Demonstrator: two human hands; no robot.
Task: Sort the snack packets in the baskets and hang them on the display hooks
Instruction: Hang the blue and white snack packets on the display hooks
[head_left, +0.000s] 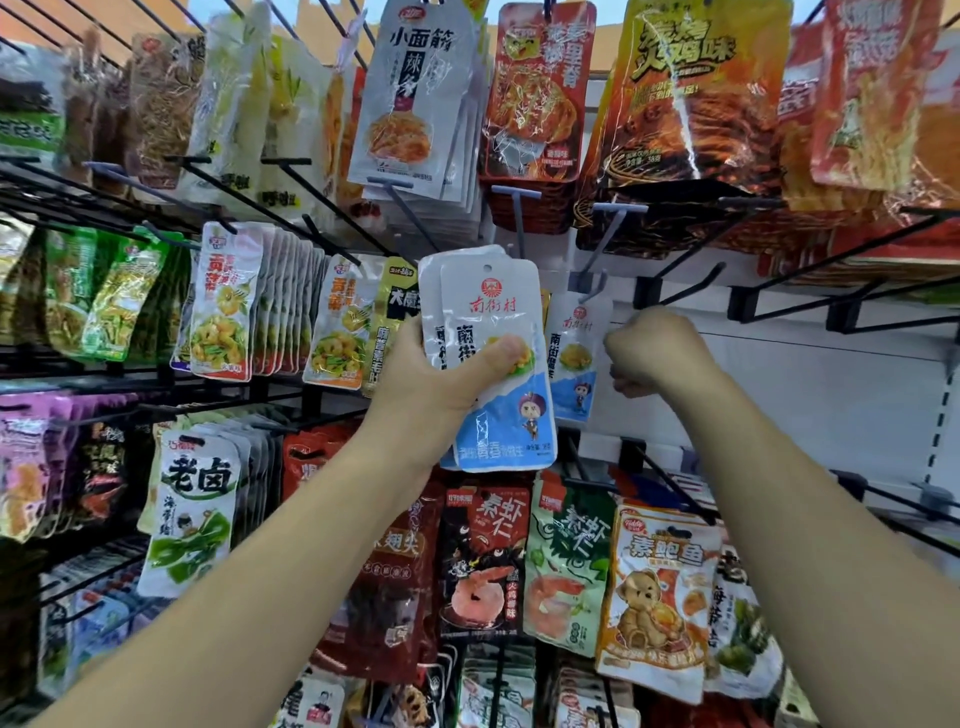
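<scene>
Display wall (831, 395): white shop panel; black wire hooks, most rows full of hung snack packets.
Stack of white-and-blue packets (493, 312): gripped in left hand (415, 384), thumb across the front; still to hang.
Hung white-and-blue packet (574, 358): on grey hook (589, 283); only one there (baskets unseen).
Right hand (660, 348): fingers curled at that packet's edge; whether pinching, cannot tell.
Bare hooks (685, 283): alongside, awaiting stock.

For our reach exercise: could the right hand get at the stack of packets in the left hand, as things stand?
Probably yes. The left hand holds the stack up, its top half clear, and the right hand is close beside it. Only the hung packet lies between, set further back.
</scene>
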